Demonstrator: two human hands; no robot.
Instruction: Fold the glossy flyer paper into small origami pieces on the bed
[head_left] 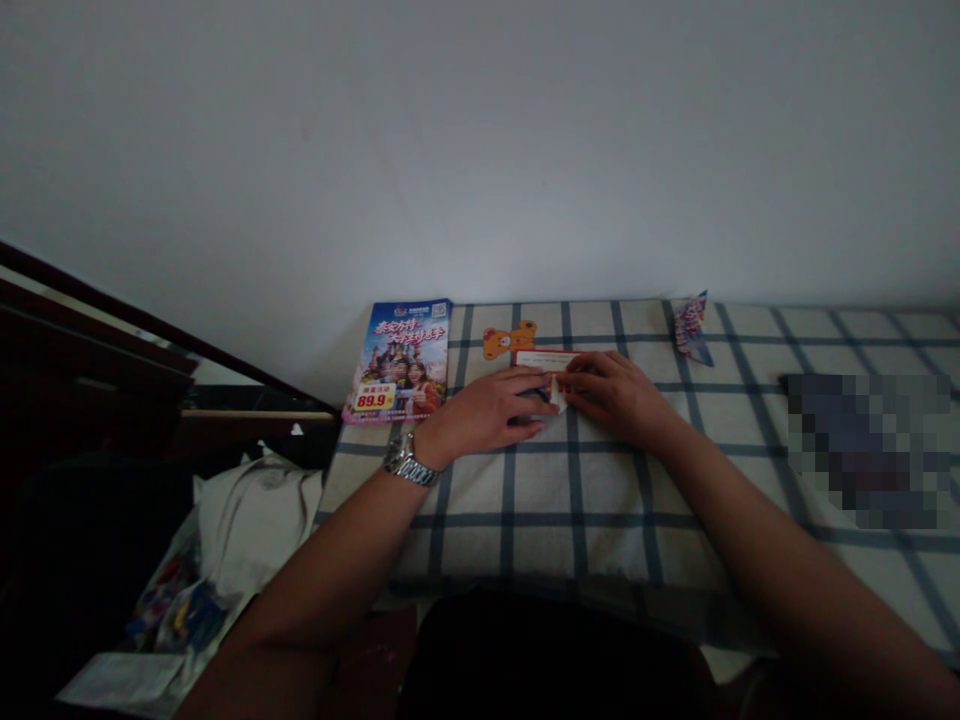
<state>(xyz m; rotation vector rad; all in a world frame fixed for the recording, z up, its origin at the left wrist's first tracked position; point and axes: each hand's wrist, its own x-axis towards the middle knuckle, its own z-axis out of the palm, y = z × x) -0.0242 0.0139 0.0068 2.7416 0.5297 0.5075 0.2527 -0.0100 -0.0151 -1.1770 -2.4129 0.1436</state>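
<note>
A partly folded printed paper (551, 358), white with a red edge, lies on the checked cloth between my hands, which cover much of it. My left hand (484, 408), with a metal watch (411, 462) at the wrist, rests across the paper's left part, its fingers stretched out. My right hand (611, 395) has bent fingers closed on the right edge of the paper, near a raised white corner. Just behind the paper shows a brown bear figure (509, 341).
A stack of colourful flyers (401, 360) lies at the left by the wall (480, 150). A small folded paper piece (692, 328) stands to the right on the checked cloth (480, 505). Farther right is a blurred-out dark item (862, 450). Bags (259, 520) sit below left.
</note>
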